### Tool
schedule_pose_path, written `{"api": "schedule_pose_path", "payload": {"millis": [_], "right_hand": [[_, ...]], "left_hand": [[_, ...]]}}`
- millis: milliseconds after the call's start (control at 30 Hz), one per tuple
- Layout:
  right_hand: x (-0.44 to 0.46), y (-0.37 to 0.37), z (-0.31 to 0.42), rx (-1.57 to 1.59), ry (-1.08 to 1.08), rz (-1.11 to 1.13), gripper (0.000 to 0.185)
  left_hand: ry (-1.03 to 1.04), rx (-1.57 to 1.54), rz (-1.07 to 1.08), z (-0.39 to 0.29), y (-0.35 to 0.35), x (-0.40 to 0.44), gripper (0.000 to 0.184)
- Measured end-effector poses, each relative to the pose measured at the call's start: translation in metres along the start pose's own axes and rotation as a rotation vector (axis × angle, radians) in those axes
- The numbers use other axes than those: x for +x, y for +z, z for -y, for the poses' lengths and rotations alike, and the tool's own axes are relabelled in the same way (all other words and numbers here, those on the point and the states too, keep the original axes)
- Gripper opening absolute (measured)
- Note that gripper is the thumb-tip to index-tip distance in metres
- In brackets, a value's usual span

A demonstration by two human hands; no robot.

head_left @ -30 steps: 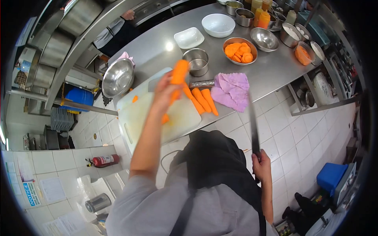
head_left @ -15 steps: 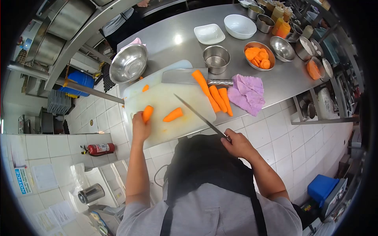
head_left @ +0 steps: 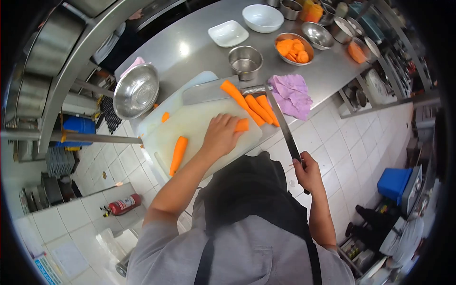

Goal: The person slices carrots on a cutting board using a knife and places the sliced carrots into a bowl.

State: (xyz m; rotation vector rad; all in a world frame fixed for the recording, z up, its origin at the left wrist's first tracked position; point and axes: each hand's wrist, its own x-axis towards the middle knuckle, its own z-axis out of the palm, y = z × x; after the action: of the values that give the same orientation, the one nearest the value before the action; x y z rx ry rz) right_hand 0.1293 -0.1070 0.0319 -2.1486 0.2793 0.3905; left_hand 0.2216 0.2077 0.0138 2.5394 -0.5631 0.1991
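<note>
My left hand (head_left: 221, 135) is closed round a short carrot piece (head_left: 242, 125) over the right part of the white cutting board (head_left: 190, 128). In my right hand (head_left: 308, 172) is a long narrow knife (head_left: 285, 128), held off the board with its tip near the purple cloth (head_left: 290, 95). A single carrot (head_left: 178, 154) lies at the board's left side. Several peeled carrots (head_left: 256, 111) rest at the right edge, one across the wide cleaver (head_left: 209, 91). A small orange bit (head_left: 165, 117) sits on the board's far left.
Behind the board stand a steel pot (head_left: 245, 61), a white dish (head_left: 228, 34), a white bowl (head_left: 263, 19) and a bowl of carrot slices (head_left: 293, 49). A large steel bowl (head_left: 137, 91) is at the left. Another person (head_left: 399, 237) is at the lower right.
My left hand has moved right across the board and now holds the short piece. The other carrot lies at the left, released. My right hand and knife have swung right, away from the board.
</note>
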Motion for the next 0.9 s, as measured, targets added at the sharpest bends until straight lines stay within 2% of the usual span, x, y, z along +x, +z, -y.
{"api": "schedule_pose_path", "payload": {"millis": [133, 200, 333, 400, 533, 667, 700, 767, 867, 900], "right_hand": [[-0.02, 0.0, -0.025, 0.053, 0.009, -0.152, 0.023], [-0.03, -0.003, -0.023, 0.099, 0.07, -0.169, 0.023], [-0.04, -0.005, -0.035, 0.144, 0.158, -0.172, 0.022], [-0.039, -0.002, -0.045, 0.184, 0.155, -0.19, 0.022], [-0.038, 0.002, -0.051, 0.17, 0.143, -0.153, 0.022], [-0.026, 0.003, -0.03, 0.158, 0.123, -0.015, 0.022], [-0.021, 0.004, -0.024, 0.149, 0.112, 0.013, 0.022], [-0.01, 0.009, -0.01, -0.003, -0.071, 0.065, 0.023], [0.006, 0.017, 0.021, -0.152, -0.133, 0.213, 0.023], [0.012, 0.021, 0.024, -0.215, -0.19, 0.26, 0.023]], "left_hand": [[0.236, -0.007, 0.018, -0.026, 0.028, 0.083, 0.041], [0.37, 0.088, 0.108, -0.032, 0.046, 0.115, 0.034], [0.429, 0.293, 0.156, -0.022, 0.074, 0.132, 0.029], [0.469, 0.139, -0.075, -0.017, 0.067, 0.123, 0.029], [0.121, -0.015, -0.275, 0.007, 0.013, 0.082, 0.028], [-0.196, 0.1, -0.441, 0.084, -0.041, -0.002, 0.027], [-0.223, 0.115, -0.449, 0.09, -0.048, -0.026, 0.027], [-0.627, -0.045, -0.329, 0.094, -0.059, -0.067, 0.032], [-0.657, -0.153, -0.285, 0.072, -0.042, -0.101, 0.038], [-0.55, -0.001, -0.283, 0.07, -0.033, -0.108, 0.042]]}}
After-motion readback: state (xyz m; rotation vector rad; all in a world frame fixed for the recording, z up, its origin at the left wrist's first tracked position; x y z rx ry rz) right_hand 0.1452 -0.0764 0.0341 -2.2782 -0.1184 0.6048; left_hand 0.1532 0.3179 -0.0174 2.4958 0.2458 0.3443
